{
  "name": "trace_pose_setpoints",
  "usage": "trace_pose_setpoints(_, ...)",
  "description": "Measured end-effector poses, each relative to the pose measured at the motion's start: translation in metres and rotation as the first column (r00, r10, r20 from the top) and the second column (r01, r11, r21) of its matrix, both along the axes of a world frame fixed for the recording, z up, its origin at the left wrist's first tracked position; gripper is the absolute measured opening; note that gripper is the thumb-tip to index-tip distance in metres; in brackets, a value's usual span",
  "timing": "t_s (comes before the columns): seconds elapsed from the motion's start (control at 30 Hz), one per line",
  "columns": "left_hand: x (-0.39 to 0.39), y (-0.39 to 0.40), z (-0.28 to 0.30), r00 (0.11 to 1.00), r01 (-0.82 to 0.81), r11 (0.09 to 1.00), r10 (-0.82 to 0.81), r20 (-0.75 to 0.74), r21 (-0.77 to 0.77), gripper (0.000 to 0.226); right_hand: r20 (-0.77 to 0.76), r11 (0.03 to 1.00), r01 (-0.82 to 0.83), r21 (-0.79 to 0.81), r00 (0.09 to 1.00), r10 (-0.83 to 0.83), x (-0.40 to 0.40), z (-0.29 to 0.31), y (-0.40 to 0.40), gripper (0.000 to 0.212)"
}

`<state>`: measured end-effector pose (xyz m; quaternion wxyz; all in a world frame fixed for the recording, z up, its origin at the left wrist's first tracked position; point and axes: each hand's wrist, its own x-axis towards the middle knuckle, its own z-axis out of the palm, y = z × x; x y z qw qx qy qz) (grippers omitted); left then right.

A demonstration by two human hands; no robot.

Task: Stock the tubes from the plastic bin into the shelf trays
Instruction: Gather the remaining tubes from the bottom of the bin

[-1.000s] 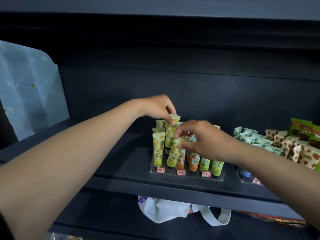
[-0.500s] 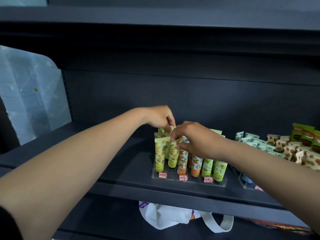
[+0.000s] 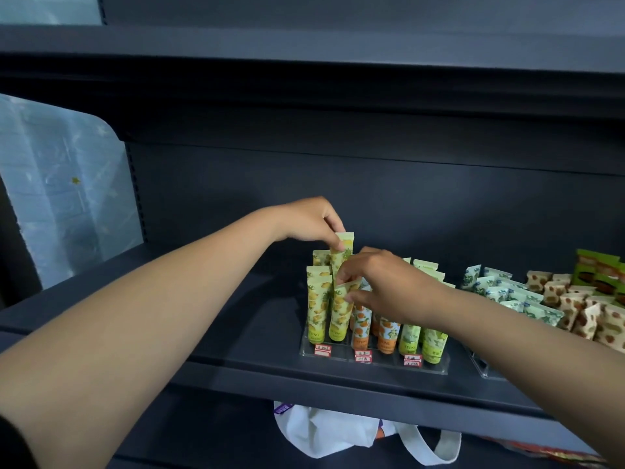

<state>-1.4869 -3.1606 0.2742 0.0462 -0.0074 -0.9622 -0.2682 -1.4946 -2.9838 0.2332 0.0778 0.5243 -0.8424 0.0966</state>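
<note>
**shelfwatcher:** So both hands are over the clear tray (image 3: 373, 362) on the dark shelf (image 3: 209, 340). The left hand (image 3: 304, 220) has its fingers pinched on the top of a yellow tube (image 3: 342, 252), which stands higher than the other tubes in the tray's back left corner.

**binrat:** And the right hand (image 3: 389, 287)? It's just in front of that tube, fingers narrow, tips on the crimped top of the front yellow tube (image 3: 340, 316). Can't tell if it's properly gripping or just touching.

**shelfwatcher:** Same here. Rest of the tray has orange tubes (image 3: 362, 328) in the middle and green tubes (image 3: 431, 341) at its right end, all upright. Red price tags (image 3: 363, 356) along the tray's front edge. White bag (image 3: 324, 431) below the tray, one shelf down.
</note>
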Motion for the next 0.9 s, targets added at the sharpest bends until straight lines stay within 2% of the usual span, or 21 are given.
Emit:
trace_pose_setpoints(0.23,0.0,-0.002,0.001,1.0,-0.014,1.0,0.014,-0.026,0.011,0.008,0.012,1.0,0.03,0.011,0.999,-0.03,0.0,0.001,-0.004,0.024)
trace_pose_setpoints(0.43,-0.002,0.002,-0.007,1.0,-0.005,1.0,0.005,0.004,-0.015,0.011,0.004,0.999,-0.01,-0.043,1.0,0.011,0.004,0.007,0.003,0.022)
trace_pose_setpoints(0.57,-0.005,0.005,-0.011,0.999,0.012,0.999,-0.011,0.03,-0.039,0.01,0.05,0.99,-0.021,-0.137,0.998,0.028,0.005,0.016,0.016,0.012)
trace_pose_setpoints(0.67,-0.008,0.007,-0.015,0.998,0.029,0.997,-0.025,0.055,-0.069,0.008,0.052,0.988,-0.043,-0.15,0.997,0.051,0.005,0.022,0.026,0.014)
trace_pose_setpoints(0.9,-0.011,0.013,-0.026,0.995,0.031,0.985,-0.014,0.103,-0.17,0.024,0.061,0.993,0.0,-0.114,0.998,0.007,0.0,0.028,0.039,0.016)
